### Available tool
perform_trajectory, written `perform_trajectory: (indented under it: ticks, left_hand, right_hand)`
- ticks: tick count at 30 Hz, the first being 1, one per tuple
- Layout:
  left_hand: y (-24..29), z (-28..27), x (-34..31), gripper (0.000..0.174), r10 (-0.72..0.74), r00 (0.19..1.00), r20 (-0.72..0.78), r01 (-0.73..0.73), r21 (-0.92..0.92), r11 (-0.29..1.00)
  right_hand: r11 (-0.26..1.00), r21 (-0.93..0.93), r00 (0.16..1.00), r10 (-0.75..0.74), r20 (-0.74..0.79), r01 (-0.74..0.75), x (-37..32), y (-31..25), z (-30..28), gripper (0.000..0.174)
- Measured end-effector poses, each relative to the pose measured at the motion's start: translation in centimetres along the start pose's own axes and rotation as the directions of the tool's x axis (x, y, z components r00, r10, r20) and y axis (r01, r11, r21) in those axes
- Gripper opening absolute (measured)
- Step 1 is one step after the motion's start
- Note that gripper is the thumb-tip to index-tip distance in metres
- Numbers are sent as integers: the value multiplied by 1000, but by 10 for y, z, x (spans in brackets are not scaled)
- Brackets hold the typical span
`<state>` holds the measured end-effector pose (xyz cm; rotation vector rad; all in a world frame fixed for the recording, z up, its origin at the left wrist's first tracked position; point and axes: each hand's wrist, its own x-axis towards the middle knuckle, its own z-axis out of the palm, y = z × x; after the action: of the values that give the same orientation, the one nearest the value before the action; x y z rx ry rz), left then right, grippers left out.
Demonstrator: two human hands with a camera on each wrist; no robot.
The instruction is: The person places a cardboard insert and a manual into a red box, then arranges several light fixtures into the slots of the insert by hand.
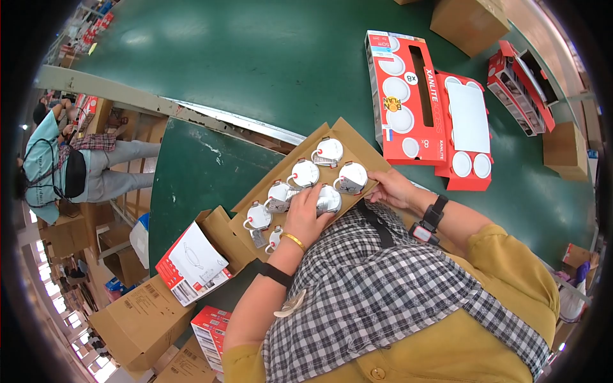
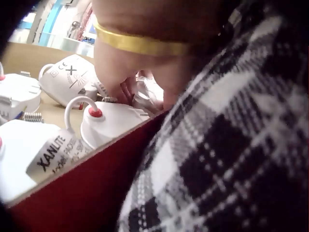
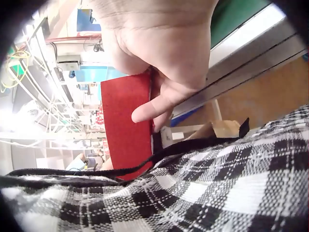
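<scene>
A shallow cardboard box [image 1: 341, 131], tilted against the checked apron, holds several white round lamps [image 1: 258, 216] with looped cables and metal springs. My left hand [image 1: 305, 217] lies over the lamps near the box's front edge; in the left wrist view its fingers [image 2: 116, 92] reach down among them beside a white lamp [image 2: 108, 125], their tips partly hidden. At the box's right end, my right hand [image 1: 393, 187] grips the edge. The right wrist view shows that hand [image 3: 164, 53] with its fingers round the red outer side [image 3: 125, 121] of the box.
Red printed packaging [image 1: 408, 96] lies flat on the green table [image 1: 255, 51], with an upright red box [image 1: 516, 89] and cartons [image 1: 469, 22] beyond. At left are an open carton [image 1: 143, 319] and a printed sheet [image 1: 195, 258]. A person [image 1: 83, 159] stands at far left.
</scene>
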<state>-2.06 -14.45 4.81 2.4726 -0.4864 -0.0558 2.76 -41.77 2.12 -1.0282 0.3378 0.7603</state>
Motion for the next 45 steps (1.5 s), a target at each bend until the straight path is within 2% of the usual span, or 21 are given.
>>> perform_trajectory:
  ticks: [10,12,13,14,15,17,20,21,22,24,26,27,28,29,30,31,34,36,38,40,45]
  left_hand:
    - [14,-22,-9,76,18,999,37,-20,43,999]
    - [27,-33,-24,71,-35,996,-81,38,36,999]
    - [27,-34,-39,54,-27,975,-222,35,31,999]
    - [30,-39,-57,40,-206,967,-148,180,-172,969]
    - [36,-46,-74,27,-361,932,-38,324,-356,876]
    - [37,-46,-106,19,-471,854,222,508,-546,665]
    - [40,-27,-139,29,-585,789,188,568,-589,576]
    - [39,-23,-144,35,-627,721,295,610,-699,372]
    - [37,-17,-145,35,-635,716,289,605,-710,360]
    - [35,-3,-143,45,-729,538,424,494,-859,-135]
    - [23,4,-148,57,-735,525,431,458,-870,-183]
    - [20,3,-144,61,-729,515,450,430,-872,-234]
    - [18,2,-140,65,-723,506,471,401,-870,-286]
    - [18,3,-137,65,-726,503,469,383,-874,-300]
    - [14,2,-134,67,-739,499,453,395,-878,-270]
    - [15,1,-131,69,-749,490,446,410,-876,-253]
    - [19,-1,-122,73,-741,495,453,413,-873,-258]
    - [16,6,-120,72,-600,584,547,491,-827,-275]
    - [0,14,-112,72,-563,640,524,448,-849,-281]
    - [4,18,-103,69,-555,664,500,417,-865,-281]
    - [7,38,-104,39,-662,658,359,200,-931,-306]
  right_hand:
    - [994,97,995,33,95,-42,-10,21,7,44]
    - [995,72,992,60,109,-68,-11,19,8,45]
    - [995,54,989,79,123,-86,-11,19,5,46]
    - [994,35,986,95,136,-100,-10,18,3,47]
    - [995,32,986,93,139,-99,-9,18,1,47]
    - [990,11,980,139,139,-142,-9,17,-4,48]
    - [986,-46,971,167,168,-162,-10,16,-9,49]
    - [984,-60,969,177,171,-170,-13,14,-10,49]
    - [968,-130,957,236,169,-215,-18,10,-12,47]
    - [937,-222,937,309,165,-270,-31,-7,-16,47]
    - [566,-778,915,402,-26,-271,-47,-34,-8,46]
    - [374,-913,941,338,-33,-166,-58,-52,7,40]
    - [354,-921,938,345,-33,-162,-65,-66,23,40]
    - [249,-965,979,158,125,83,-72,-77,40,33]
    - [98,-944,949,-18,316,316,-68,-80,55,27]
    - [-94,-853,841,-141,522,514,-58,-78,66,21]
    - [-246,-647,648,-89,756,721,-25,-63,122,33]
    - [-291,-558,582,-9,813,777,-9,-51,144,40]
    - [-451,-362,478,175,861,816,9,-39,160,48]
    - [-478,-319,471,241,849,818,15,-34,160,50]
    - [-619,-236,554,389,736,749,27,-26,155,63]
